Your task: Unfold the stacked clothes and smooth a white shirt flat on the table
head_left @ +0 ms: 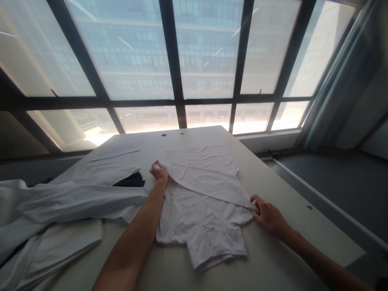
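Observation:
A white shirt (209, 208) lies in front of me, partly folded, with a sleeve spread toward the near side. Its upper layer slants across the body from left to right. My left hand (159, 170) pinches this layer at the shirt's left edge, fingers closed. On the other side, my right hand (268, 214) is closed on the layer's lower right corner, by the right sleeve. Creases run over the cloth near the far end and on the near sleeve.
More white garments (69, 202) are heaped on the left, with a dark cloth (130, 180) among them. The white table (303, 218) reaches toward large framed windows (206, 48). A grey curtain (336, 81) hangs at the right, above a dark floor.

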The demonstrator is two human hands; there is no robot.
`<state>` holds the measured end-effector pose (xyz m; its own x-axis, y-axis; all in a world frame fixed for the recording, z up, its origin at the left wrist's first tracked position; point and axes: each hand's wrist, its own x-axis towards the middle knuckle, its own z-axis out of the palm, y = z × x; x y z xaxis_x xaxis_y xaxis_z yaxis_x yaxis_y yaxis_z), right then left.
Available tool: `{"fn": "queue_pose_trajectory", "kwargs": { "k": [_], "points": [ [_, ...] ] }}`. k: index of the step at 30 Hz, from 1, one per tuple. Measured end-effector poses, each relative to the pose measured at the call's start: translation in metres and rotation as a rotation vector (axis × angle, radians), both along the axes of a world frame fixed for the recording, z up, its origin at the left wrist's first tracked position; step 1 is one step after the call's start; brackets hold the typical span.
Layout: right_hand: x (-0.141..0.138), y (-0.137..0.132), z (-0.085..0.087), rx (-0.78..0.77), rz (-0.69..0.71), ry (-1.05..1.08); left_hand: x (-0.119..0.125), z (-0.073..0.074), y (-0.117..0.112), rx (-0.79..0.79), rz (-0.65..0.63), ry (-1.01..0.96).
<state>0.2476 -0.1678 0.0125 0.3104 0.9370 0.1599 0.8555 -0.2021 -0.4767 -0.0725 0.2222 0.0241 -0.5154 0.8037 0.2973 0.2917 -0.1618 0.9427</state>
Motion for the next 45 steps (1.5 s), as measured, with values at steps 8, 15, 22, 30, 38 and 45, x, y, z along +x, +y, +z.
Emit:
{"fn": "queue_pose_trajectory", "kwargs": {
  "k": [8, 15, 22, 30, 38, 45],
  "points": [
    [0.047, 0.058, 0.014, 0.201, 0.012, -0.003, 0.054, 0.049, -0.057, 0.121, -0.543, 0.633],
    [0.081, 0.171, 0.001, 0.331, 0.107, 0.166, 0.140, 0.038, -0.220, 0.406, -1.566, 1.056],
    [0.097, 0.196, -0.013, 0.201, 0.207, 0.098, 0.152, 0.010, -0.251, 0.653, -1.407, 1.336],
    [0.117, 0.196, -0.024, 0.207, 0.259, 0.078, 0.162, 0.000, -0.247, 0.619, -1.336, 1.359],
    [0.120, 0.188, -0.017, 0.063, 0.187, -0.140, 0.162, -0.001, -0.244, 0.654, -1.369, 1.330],
    [0.115, 0.186, -0.017, 0.073, 0.111, -0.178, 0.156, -0.003, -0.248, 0.531, -1.340, 1.172]
  ]
}}
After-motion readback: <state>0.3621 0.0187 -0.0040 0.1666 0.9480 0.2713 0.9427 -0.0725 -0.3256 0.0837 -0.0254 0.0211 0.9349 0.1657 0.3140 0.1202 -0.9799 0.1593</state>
